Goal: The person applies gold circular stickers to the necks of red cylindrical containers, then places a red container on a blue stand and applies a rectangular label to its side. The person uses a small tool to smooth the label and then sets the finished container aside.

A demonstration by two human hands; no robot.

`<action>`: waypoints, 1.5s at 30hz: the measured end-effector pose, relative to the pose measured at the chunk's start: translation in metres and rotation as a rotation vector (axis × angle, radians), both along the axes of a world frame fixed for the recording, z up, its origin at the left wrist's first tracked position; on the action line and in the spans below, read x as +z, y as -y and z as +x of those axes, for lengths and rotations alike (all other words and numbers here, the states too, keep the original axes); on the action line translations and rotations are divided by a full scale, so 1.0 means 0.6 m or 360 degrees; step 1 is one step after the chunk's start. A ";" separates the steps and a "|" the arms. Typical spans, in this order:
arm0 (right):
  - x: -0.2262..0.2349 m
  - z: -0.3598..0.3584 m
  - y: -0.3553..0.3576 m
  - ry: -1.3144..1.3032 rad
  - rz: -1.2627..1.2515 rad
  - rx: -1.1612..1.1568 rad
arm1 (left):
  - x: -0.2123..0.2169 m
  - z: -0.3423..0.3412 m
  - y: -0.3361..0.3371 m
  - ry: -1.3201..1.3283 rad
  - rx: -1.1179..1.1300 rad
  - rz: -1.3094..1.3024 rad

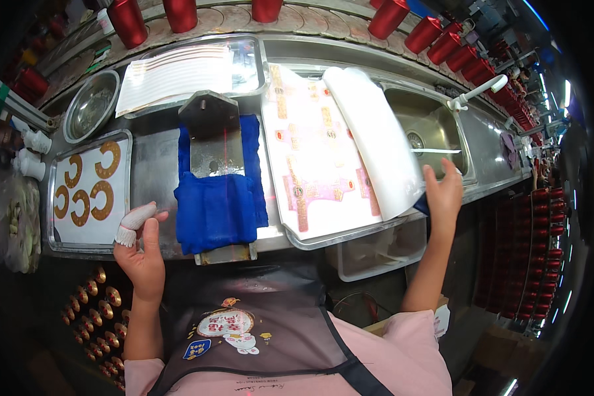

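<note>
Where the steel counter curves under the head camera, the right hand (444, 193) lies with fingers together on the lower edge of a curled white sheet (376, 138), smooth and stiff, which rests across a shallow metal tray (297, 239) lined with pink-and-gold printed labels (310, 158). The left hand (140, 247), forefinger capped in white cloth, hovers loosely open, holding nothing, just beside a rumpled blue cloth (219, 204) under a bent metal plate (211, 132). Gold horseshoe-shaped stickers (89, 188) sit on a smaller tray.
</note>
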State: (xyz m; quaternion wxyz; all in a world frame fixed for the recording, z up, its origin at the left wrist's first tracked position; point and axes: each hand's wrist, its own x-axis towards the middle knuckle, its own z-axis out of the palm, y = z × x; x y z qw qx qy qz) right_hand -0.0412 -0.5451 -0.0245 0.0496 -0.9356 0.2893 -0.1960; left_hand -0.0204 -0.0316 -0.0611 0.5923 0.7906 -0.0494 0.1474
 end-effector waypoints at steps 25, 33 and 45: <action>0.140 0.042 -0.067 0.0161 -0.0243 0.0436 | -0.013 -0.013 -0.041 0.0040 0.0069 -0.0109; 0.103 -0.159 0.077 0.0810 0.1025 0.0287 | -0.025 -0.009 -0.029 0.0009 -0.0039 -0.0145; -0.466 -0.495 0.223 0.1928 0.1588 -0.1341 | -0.035 0.000 -0.010 -0.0080 -0.0074 -0.0079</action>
